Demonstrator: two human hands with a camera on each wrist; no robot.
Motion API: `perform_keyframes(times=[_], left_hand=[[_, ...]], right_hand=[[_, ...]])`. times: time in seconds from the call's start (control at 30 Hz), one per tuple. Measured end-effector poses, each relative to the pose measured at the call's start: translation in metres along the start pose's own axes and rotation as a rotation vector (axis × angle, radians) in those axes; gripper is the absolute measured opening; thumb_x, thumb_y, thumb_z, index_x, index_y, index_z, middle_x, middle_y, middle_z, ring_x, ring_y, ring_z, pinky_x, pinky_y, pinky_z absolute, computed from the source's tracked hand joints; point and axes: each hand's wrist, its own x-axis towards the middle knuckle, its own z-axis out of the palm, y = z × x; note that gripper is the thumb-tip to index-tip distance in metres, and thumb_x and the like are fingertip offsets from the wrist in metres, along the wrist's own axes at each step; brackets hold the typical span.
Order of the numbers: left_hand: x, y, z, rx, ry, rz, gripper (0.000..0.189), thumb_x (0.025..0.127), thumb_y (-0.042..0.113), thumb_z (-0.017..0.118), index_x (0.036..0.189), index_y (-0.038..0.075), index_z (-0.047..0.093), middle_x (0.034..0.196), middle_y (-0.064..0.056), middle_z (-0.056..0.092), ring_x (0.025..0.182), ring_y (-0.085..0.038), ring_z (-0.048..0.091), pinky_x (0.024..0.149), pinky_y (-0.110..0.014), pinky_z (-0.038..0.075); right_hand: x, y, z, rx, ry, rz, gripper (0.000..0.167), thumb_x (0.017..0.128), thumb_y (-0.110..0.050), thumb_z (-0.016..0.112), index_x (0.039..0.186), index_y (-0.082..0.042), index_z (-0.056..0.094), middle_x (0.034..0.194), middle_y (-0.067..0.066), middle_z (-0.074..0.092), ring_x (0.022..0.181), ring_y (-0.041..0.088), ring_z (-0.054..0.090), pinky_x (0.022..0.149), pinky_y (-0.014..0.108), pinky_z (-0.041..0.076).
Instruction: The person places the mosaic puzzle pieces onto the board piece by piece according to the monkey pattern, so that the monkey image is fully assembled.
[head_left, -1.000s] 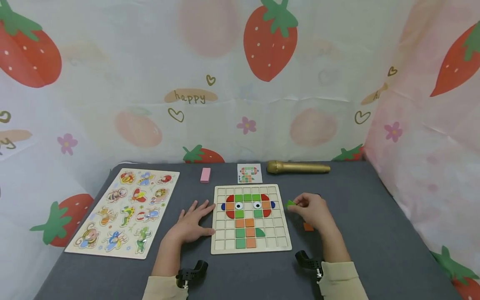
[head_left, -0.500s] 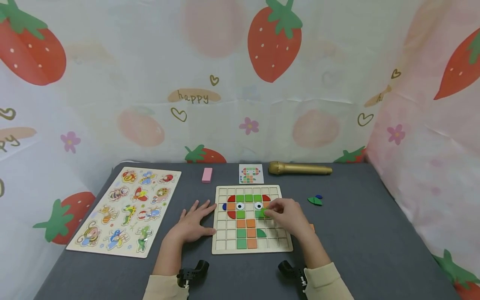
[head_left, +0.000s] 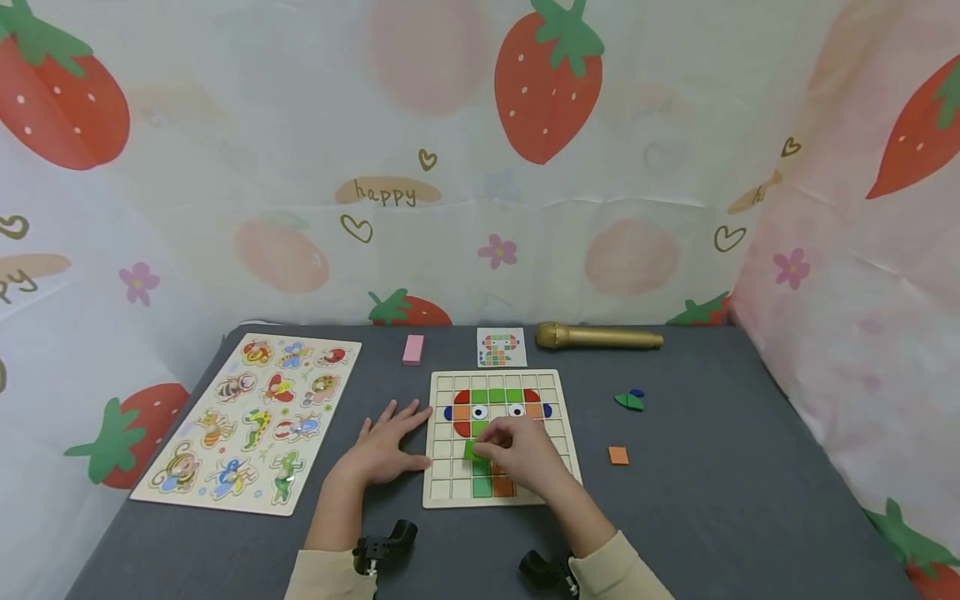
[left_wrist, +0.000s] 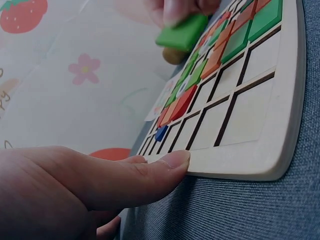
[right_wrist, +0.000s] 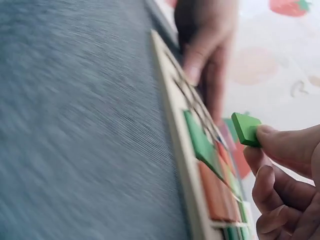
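My right hand (head_left: 517, 450) pinches a green square tile (right_wrist: 245, 129) between thumb and fingertips, above the wooden grid board (head_left: 566, 492). In the head view the tile hangs just left of the board's lower middle. Red, orange, green and blue pieces and two eye tiles lie in the board's cells, forming a figure; my right hand hides some of them. At the board's left edge my left hand (head_left: 384, 450) rests with fingers spread. Its thumb (left_wrist: 172, 160) touches the rim in the left wrist view.
Right of the board lie an orange square tile (head_left: 618, 456), green curved pieces (head_left: 628, 402) and a blue piece (head_left: 637, 392). Behind it are a pattern card (head_left: 502, 347), a pink block (head_left: 412, 350) and a gold microphone (head_left: 600, 337). An insect picture board (head_left: 300, 458) lies left.
My right hand has carried the green tile leftward from beside the board to over its lower middle. The orange tile at the right is uncovered. My left hand stays in place.
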Motion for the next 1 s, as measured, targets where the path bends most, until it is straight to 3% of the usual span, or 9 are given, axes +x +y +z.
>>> perform_keyframes(times=[0.4, 0.67, 0.83, 1.0], left_hand=[[0.0, 0.0, -0.001, -0.006, -0.008, 0.002, 0.08, 0.086, 0.031, 0.079, 0.156, 0.021, 0.041, 0.166, -0.009, 0.028, 0.157, -0.039, 0.005, 0.121, -0.069, 0.001], [0.0, 0.0, -0.001, -0.003, -0.011, -0.005, 0.08, 0.086, 0.03, 0.079, 0.156, 0.021, 0.041, 0.166, -0.009, 0.028, 0.157, -0.039, 0.005, 0.121, -0.069, 0.0], [0.001, -0.001, 0.0, 0.005, -0.006, -0.002, 0.08, 0.086, 0.031, 0.079, 0.156, 0.022, 0.041, 0.166, -0.009, 0.029, 0.157, -0.039, 0.005, 0.121, -0.069, 0.001], [0.002, -0.002, 0.001, 0.009, -0.008, -0.003, 0.081, 0.086, 0.032, 0.079, 0.156, 0.022, 0.041, 0.166, -0.009, 0.028, 0.157, -0.039, 0.005, 0.12, -0.069, 0.001]], right_hand=[[0.001, -0.006, 0.022, -0.188, -0.035, -0.044, 0.007, 0.09, -0.026, 0.077, 0.089, -0.02, 0.078, 0.077, -0.012, 0.069, 0.07, 0.002, 0.058, 0.067, 0.024, 0.05], [0.003, -0.007, 0.027, -0.298, -0.035, -0.039, 0.006, 0.089, -0.026, 0.079, 0.089, -0.02, 0.08, 0.079, -0.012, 0.07, 0.072, 0.004, 0.057, 0.067, 0.026, 0.049], [0.003, -0.009, 0.027, -0.313, -0.02, -0.031, 0.008, 0.088, -0.026, 0.079, 0.093, -0.019, 0.08, 0.076, -0.012, 0.067, 0.07, 0.003, 0.056, 0.064, 0.025, 0.048], [0.004, -0.006, 0.009, -0.217, 0.007, 0.009, 0.012, 0.089, -0.025, 0.078, 0.098, -0.017, 0.079, 0.078, -0.01, 0.065, 0.07, 0.007, 0.057, 0.061, 0.026, 0.048]])
